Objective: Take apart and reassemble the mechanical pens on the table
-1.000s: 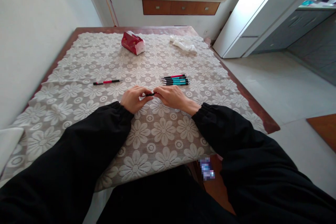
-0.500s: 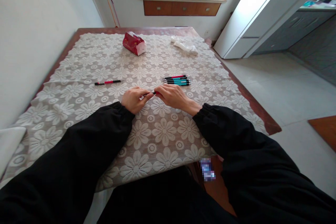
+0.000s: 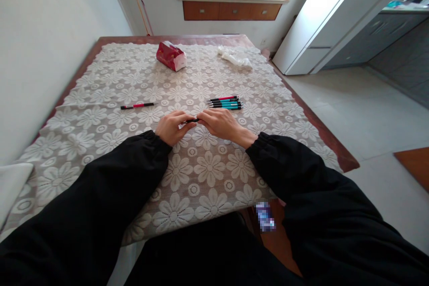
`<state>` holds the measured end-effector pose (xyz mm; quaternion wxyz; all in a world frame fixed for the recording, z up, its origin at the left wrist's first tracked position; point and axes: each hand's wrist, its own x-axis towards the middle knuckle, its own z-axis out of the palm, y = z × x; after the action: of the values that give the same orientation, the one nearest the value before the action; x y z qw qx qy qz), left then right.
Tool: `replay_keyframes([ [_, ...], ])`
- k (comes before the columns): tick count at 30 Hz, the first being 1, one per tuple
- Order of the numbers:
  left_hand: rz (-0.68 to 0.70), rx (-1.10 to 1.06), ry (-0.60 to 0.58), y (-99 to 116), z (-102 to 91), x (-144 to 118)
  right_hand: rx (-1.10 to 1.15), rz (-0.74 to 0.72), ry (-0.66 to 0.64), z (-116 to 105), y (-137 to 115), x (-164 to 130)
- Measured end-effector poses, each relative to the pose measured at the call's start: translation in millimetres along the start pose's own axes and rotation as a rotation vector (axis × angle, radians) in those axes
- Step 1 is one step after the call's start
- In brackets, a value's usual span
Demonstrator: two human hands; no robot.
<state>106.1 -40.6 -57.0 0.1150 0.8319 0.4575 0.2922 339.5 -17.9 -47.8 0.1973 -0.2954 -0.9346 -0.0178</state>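
Left of the red packet [image 3: 167,56] and nearer me, here's 1 red-and-black pen [image 3: 138,106]; on the packet's near side, my left hand [image 3: 170,128] and right hand [image 3: 218,123] pinch a slim black piece [image 3: 191,120] between them. Right of the packet, nearer me, lie grouped pens [image 3: 225,105].

One left hand [image 3: 169,128] and one right hand [image 3: 219,123] were counted, with one held pen [image 3: 191,121], one lone pen [image 3: 138,105] and at least four grouped pens [image 3: 226,104]. One red packet [image 3: 167,55], one table [image 3: 348,161] and three drawers [image 3: 235,11] were also seen.
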Motion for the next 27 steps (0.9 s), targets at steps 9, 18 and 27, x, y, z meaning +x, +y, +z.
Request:
replay_keyframes([
  [9, -0.016, 0.013, 0.059, 0.3, 0.5, -1.5, 0.051, 0.073, 0.009, -1.2, -2.8, 0.6],
  [18, -0.001, 0.048, 0.005, 1.9, -2.3, 0.2, 0.066, 0.022, 0.043, -0.8, -1.5, 0.7],
  [27, 0.023, 0.069, 0.015, -0.6, -0.1, 0.7, 0.072, 0.007, 0.052, -0.8, -1.2, 1.5],
])
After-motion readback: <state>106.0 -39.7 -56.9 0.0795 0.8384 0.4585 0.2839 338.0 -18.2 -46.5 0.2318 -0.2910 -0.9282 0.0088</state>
